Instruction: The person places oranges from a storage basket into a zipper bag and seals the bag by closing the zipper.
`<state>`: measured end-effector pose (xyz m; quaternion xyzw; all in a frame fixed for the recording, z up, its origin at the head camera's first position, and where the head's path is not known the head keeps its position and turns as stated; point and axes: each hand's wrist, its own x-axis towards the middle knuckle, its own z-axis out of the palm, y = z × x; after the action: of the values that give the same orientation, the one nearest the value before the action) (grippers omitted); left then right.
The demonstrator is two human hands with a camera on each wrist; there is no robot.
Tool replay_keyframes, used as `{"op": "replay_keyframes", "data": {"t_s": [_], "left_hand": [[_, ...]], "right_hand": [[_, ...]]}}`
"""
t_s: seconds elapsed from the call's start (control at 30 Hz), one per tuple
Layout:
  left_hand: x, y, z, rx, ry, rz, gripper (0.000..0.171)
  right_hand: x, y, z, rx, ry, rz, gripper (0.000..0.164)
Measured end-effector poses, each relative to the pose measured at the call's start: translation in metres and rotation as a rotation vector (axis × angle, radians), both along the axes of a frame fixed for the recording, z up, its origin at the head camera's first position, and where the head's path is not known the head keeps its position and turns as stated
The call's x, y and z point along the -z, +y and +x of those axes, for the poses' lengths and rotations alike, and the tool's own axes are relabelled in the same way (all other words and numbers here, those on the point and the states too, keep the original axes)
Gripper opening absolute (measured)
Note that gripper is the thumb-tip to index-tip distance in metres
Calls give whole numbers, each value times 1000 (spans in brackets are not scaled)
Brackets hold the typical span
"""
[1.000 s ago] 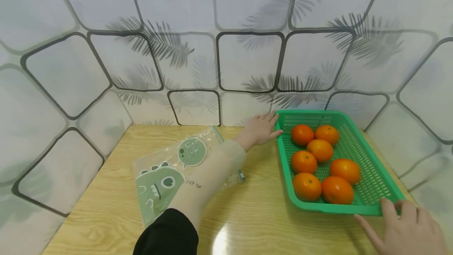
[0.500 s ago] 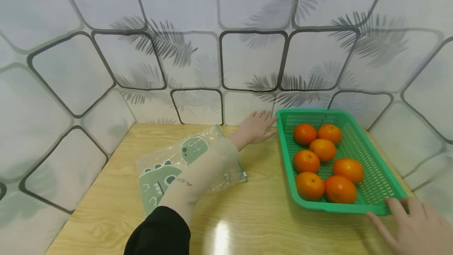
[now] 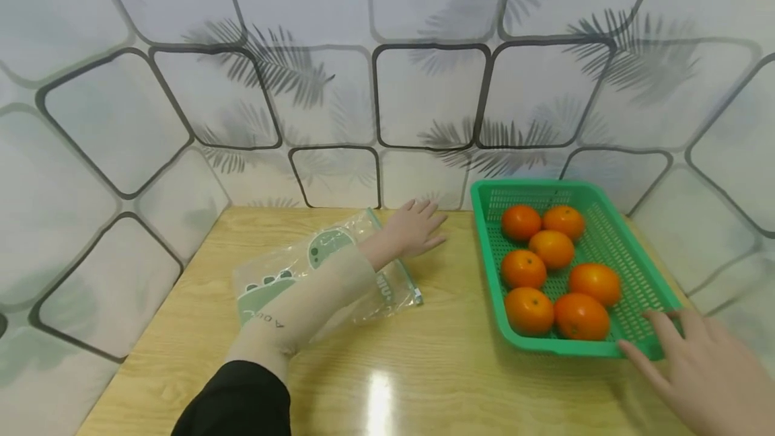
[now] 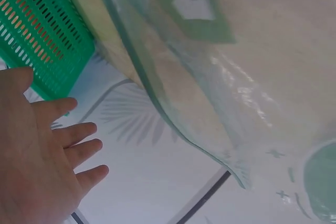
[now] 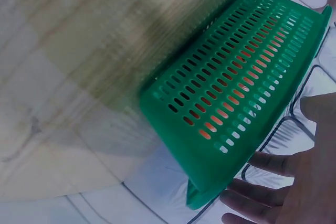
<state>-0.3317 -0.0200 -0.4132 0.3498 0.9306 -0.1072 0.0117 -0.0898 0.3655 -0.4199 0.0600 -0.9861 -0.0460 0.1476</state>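
A green perforated plastic basket stands on the right, holding several oranges. My left hand, fingers straight and spread, is apart from the basket's left side; its sleeve crosses a clear zip bag printed with a green dinosaur. In the left wrist view, this hand holds nothing, with the bag alongside. By the basket's near right corner is my right hand, fingers loosely extended over the rim. The right wrist view has those fingers spread beside the basket's edge, not curled round it.
The wooden table meets a patterned wall at the back, with more wall on both sides. The basket's far end is close to the back wall.
My left hand has moved left, away from the basket's rim and over toward the bag. The right hand's fingers have loosened from the near right corner. Basket and oranges stay almost in place.
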Motion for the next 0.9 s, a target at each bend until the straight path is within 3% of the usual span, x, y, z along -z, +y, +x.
{"op": "replay_keyframes", "data": {"t_s": [0.13,0.3,0.43,0.7,0.9], "left_hand": [[1,-15,6,-8,-23,14,64],[-4,-34,15,-30,-49,47,66],[-7,-47,23,-40,-34,38,68],[-13,-70,35,-40,-7,41,66],[-15,-83,44,-39,-9,58,66]], "right_hand": [[-6,-5,-5,-41,-15,6,76],[-14,-14,-13,-131,33,2,73],[-21,-22,-21,-197,65,17,67],[-34,-40,-37,-243,61,48,67],[-42,-49,-47,-369,183,49,71]]}}
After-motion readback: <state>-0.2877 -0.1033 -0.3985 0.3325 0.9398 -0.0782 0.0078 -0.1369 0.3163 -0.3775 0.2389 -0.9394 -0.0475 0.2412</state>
